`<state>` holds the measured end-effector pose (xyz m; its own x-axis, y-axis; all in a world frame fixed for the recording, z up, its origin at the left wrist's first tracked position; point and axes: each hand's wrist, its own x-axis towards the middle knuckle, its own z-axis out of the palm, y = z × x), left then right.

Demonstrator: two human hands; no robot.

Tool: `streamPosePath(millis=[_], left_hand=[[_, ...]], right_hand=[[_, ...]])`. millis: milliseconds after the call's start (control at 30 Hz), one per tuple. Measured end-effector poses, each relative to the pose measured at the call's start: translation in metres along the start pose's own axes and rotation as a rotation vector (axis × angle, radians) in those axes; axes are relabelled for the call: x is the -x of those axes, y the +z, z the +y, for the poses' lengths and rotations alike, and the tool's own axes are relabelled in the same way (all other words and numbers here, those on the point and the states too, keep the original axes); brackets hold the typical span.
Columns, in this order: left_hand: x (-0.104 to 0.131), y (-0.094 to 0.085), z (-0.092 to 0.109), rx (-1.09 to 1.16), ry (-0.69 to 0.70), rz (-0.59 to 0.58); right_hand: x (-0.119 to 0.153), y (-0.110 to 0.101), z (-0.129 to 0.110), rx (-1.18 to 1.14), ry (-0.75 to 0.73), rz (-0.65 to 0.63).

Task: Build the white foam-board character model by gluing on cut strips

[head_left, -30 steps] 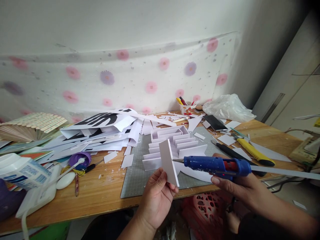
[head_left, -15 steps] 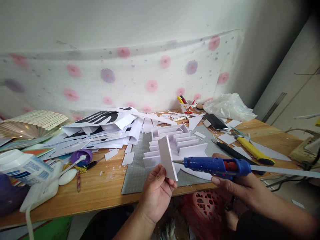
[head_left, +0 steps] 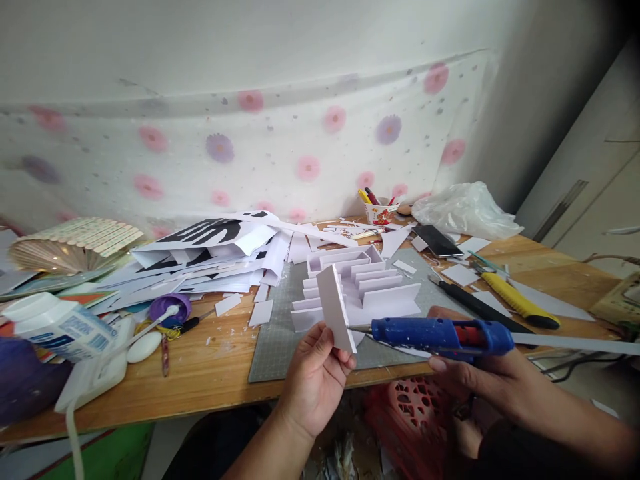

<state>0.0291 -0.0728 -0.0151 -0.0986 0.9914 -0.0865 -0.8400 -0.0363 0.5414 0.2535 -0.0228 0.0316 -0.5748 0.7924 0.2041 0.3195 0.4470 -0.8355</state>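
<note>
Between the thumb and fingers of my left hand (head_left: 316, 377) a rectangular piece of white foam board (head_left: 334, 303) is held up on its end, tilted. My right hand (head_left: 483, 380) is wrapped round a blue hot glue gun (head_left: 425, 335), and a long glue stick (head_left: 575, 342) runs out of its back end. The gun's metal nozzle is at the board's right edge, near its lower part. Behind the board, a white foam board model (head_left: 373, 290) with several upright strips stands on the grey cutting mat (head_left: 273, 347), partly hidden by the held piece.
To the right lie a yellow-handled cutter (head_left: 520, 300), a black-handled tool (head_left: 475, 307) and a dark phone (head_left: 437, 241). A pen cup (head_left: 381, 212) stands at the back. Stacked papers (head_left: 210, 257) and a white bottle (head_left: 65, 327) occupy the left. A red plastic stool (head_left: 415, 413) is below the table edge.
The nozzle has travelled a little down along the board's edge, towards my left fingers. The view has shifted slightly, and both hands keep their holds.
</note>
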Motion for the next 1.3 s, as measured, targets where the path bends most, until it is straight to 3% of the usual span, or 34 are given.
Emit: streamPosePath(millis=[433,567,1133,1300], left_hand=[[-0.001,0.0,0.003,-0.015,0.011,0.05],[0.0,0.001,0.002,-0.017,0.008,0.057],[0.002,0.002,0.004,-0.017,0.012,0.065],[0.002,0.0,0.004,-0.011,0.023,0.065]], right_hand=[[0.002,0.001,-0.006,-0.101,0.065,-0.067],[0.0,-0.001,-0.014,-0.082,0.013,-0.089],[0.002,0.001,-0.006,-0.039,0.034,-0.005],[0.002,0.002,-0.008,-0.045,0.036,-0.039]])
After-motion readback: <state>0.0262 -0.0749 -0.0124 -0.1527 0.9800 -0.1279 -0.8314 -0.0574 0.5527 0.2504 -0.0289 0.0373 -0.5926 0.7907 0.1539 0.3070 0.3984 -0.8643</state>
